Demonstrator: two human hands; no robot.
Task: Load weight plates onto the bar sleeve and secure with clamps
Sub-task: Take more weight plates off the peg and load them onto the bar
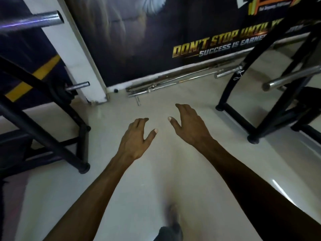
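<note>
Both hands were stretched out over the pale floor [107, 180], palms down and holding nothing: the left hand [137, 140] had its fingers loosely bent and thumb apart, and the right hand [189, 124] lay a little further forward, fingers relaxed, thumb spread toward the left. The two were near each other but not touching. One bar sleeve [31, 20], bare steel, jutted in at the upper left, well above the hands. Lower on the left, a shorter peg [78, 85] stuck out past a dark weight plate [66, 95] on the black rack [52, 122]. Several chrome bars [173, 82] lay along the foot of the wall under a dark banner [156, 32]. Another black frame [260, 110] stood to the right, with a steel sleeve [291, 78] poking toward the middle. No clamps could be made out.
</note>
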